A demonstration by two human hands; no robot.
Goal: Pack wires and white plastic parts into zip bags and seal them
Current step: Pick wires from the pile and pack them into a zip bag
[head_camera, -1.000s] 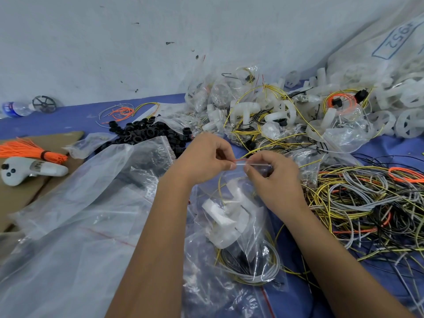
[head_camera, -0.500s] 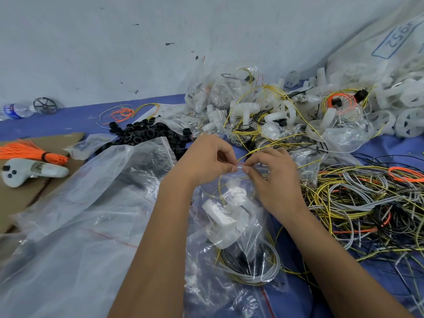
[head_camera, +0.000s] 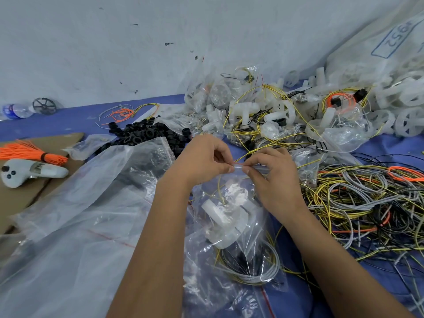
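- Near the middle of the bench [head_camera: 57, 120], both hands meet at the top strip of a clear zip bag [head_camera: 231, 246]: the left hand [head_camera: 202, 160] and the right hand [head_camera: 270, 173] each pinch the seal between thumb and fingertips, thumbs almost touching.
- Inside that bag sit a white plastic part [head_camera: 223, 222] and, below it toward the near edge, a coil of grey and yellow wires [head_camera: 254, 269].
- Toward the right edge, a loose tangle of wires [head_camera: 371, 207] in yellow, grey, black and orange lies just beside the right wrist, leaving little bare surface there.
- Toward the left, large empty plastic bags [head_camera: 75, 214] spread from beside the left forearm to the near edge.
- Along the far edge, against the wall [head_camera: 114, 42], packed bags and loose white parts [head_camera: 263, 111] pile up; a big sack of white wheels [head_camera: 390, 72] fills the far right corner.
- A heap of black rings [head_camera: 142, 136] lies beyond the left hand.
- At the left edge, cardboard [head_camera: 29, 193] carries an orange wire bundle [head_camera: 25, 152] and a white controller [head_camera: 29, 174].
- A water bottle [head_camera: 16, 110] rests in the far left corner.
- Blue covering shows between the piles.
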